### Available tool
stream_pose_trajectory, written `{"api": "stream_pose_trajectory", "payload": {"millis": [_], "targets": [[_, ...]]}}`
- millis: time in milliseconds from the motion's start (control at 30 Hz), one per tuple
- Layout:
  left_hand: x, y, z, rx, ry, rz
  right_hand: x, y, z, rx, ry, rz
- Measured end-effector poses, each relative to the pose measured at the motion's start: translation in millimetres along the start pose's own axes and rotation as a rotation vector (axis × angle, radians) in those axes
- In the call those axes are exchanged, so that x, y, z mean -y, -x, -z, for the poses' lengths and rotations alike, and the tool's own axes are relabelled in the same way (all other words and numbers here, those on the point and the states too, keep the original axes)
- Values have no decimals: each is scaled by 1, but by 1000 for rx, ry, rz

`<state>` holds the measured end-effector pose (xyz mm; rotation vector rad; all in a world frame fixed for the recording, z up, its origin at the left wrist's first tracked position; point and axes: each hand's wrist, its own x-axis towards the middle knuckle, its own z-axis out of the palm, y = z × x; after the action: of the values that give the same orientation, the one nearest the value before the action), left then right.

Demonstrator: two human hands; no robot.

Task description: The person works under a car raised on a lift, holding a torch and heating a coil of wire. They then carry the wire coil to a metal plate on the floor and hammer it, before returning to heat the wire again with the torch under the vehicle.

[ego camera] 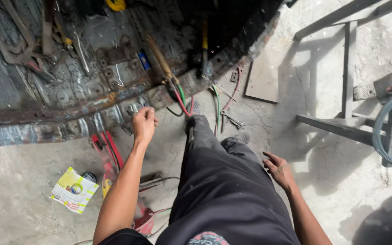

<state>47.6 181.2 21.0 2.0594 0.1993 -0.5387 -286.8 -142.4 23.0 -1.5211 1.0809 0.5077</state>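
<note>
Up at the rusty edge of the workbench (46, 119), your left hand (143, 123) is curled into a loose fist, fingers together, touching the rim; whether it pinches anything is hidden. Your right hand (277, 169) hangs half open beside your dark trousers (223, 181), fingers spread and holding nothing. Two hoses, one red (181, 103) and one green (217, 106), trail off the bench just right of your left hand. One red tool (110, 159) lies on the concrete floor (19, 181) beneath your left forearm. Near left on the floor sits one crumpled, roughly square paper wrapper (74, 189), white with yellow edges and a ring-shaped picture, with one small dark can (88, 176) just beside it.
</note>
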Motion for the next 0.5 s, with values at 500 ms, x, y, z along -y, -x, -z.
{"api": "stream_pose_trajectory", "payload": {"millis": [500], "targets": [[-130,-191,-103,256,-317,-548,205,-108,-94,-100,201,431]]}}
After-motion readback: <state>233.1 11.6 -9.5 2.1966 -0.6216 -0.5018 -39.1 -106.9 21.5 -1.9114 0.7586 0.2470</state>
